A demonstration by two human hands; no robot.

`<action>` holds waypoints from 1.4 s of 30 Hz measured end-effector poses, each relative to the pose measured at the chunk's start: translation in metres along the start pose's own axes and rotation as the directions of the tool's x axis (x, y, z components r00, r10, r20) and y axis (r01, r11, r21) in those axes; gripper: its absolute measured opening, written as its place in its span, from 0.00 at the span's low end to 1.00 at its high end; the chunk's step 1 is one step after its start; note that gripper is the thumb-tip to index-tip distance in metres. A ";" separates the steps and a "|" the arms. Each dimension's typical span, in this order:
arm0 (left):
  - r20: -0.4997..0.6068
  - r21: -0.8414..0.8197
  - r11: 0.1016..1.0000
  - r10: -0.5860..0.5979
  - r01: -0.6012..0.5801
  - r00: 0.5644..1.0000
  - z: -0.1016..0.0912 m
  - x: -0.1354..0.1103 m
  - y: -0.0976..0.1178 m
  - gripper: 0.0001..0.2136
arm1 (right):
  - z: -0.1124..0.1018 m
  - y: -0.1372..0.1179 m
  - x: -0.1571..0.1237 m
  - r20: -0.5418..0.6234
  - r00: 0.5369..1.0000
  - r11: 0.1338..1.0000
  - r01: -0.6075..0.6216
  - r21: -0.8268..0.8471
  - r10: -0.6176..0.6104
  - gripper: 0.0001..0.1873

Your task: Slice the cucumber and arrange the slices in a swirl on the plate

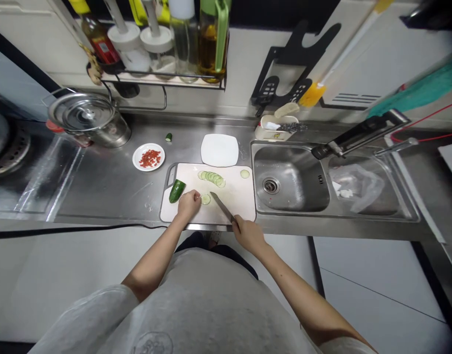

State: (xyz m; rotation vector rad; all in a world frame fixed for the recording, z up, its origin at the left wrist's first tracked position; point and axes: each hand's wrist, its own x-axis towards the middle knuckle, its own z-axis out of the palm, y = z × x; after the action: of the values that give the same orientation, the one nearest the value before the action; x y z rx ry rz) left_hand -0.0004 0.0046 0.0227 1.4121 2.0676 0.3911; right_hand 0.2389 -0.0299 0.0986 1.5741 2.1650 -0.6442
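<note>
My right hand (pixel 248 233) is wrapped round the handle of a kitchen knife (pixel 222 206), whose blade points up and left over the cutting board (pixel 233 206). On the board my left hand (pixel 189 204) is closed in a pinch; what its fingertips hold is too small to make out. Just right of those fingertips is a single cucumber slice (pixel 205 199). A green cucumber piece (pixel 177 191) lies left of this hand. Farther back, several overlapping cucumber slices (pixel 211 178) form a row, and another lone slice (pixel 245 174) rests near the board's right corner.
Behind the board are a white square plate (pixel 220 150), a round plate (pixel 136 160) of chopped red pieces and a cucumber end (pixel 168 137). A steel pot (pixel 115 130) stands left, a sink (pixel 292 167) right. A bottle rack (pixel 163 78) hangs above.
</note>
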 end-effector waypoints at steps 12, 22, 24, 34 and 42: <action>-0.010 0.022 0.999 0.029 -0.028 1.000 0.005 0.009 0.001 0.08 | -0.011 -0.022 0.014 0.095 0.993 0.995 0.076 -0.058 -0.070 0.14; -0.002 0.011 1.000 0.015 -0.015 1.000 0.002 0.008 0.004 0.07 | -0.008 -0.026 0.018 0.102 0.992 0.994 0.076 -0.075 -0.068 0.14; -0.005 0.017 1.000 0.016 -0.016 1.000 0.001 0.008 0.005 0.07 | -0.008 -0.026 0.018 0.099 0.992 0.993 0.088 -0.077 -0.081 0.14; -0.013 -0.002 1.000 0.018 -0.018 1.000 0.003 0.007 0.004 0.08 | -0.009 -0.026 0.019 0.093 0.990 0.991 0.109 -0.073 -0.102 0.15; -0.008 0.008 1.000 -0.003 0.003 1.000 0.002 0.006 0.007 0.07 | -0.010 -0.032 0.021 0.126 0.988 0.990 0.100 -0.097 -0.088 0.13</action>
State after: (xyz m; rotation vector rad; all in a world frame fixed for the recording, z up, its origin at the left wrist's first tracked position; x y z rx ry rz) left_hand 0.0042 0.0122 0.0236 1.4146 2.0799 0.3886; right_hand 0.2022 -0.0167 0.0992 1.3512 2.1559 -0.6292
